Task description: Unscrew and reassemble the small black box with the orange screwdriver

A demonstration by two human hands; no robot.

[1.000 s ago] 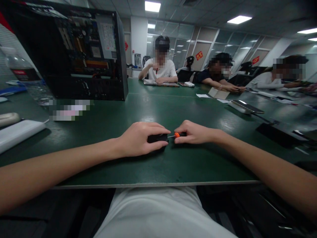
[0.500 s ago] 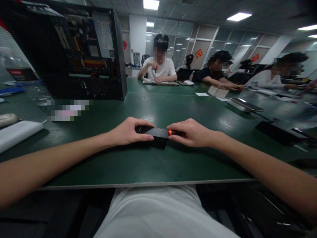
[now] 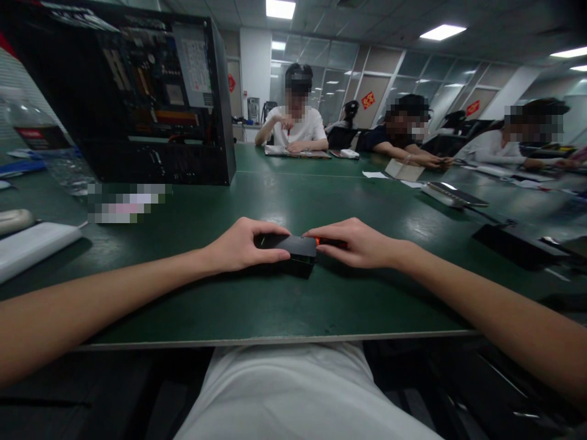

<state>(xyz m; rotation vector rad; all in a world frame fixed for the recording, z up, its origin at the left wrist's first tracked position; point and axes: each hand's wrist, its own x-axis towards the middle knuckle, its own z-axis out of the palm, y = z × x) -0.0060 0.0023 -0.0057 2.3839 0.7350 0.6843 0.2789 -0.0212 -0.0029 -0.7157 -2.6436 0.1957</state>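
Observation:
A black rectangular box (image 3: 300,249), like a power adapter, lies low over the green table. My left hand (image 3: 250,245) is closed around its left part, thumb on the near side and fingers along the far side. At the box's right end, my right hand (image 3: 355,243) grips a screwdriver with an orange-and-black handle (image 3: 337,242). The handle points left toward the box; its tip is hidden. My right fingertips come close to the box's far right corner. A thin gap shows along the box's near right edge.
An open computer case (image 3: 156,98) stands at the back left, beside a plastic bottle (image 3: 43,137). A white power strip-like block (image 3: 39,247) lies at left. To the right are a black box (image 3: 516,244) and a flat device (image 3: 454,194). Other people sit across the table (image 3: 293,311).
The black box and my left hand have shifted slightly right. My right fingers reach a little farther over the box's end, and the screwdriver handle has turned slightly.

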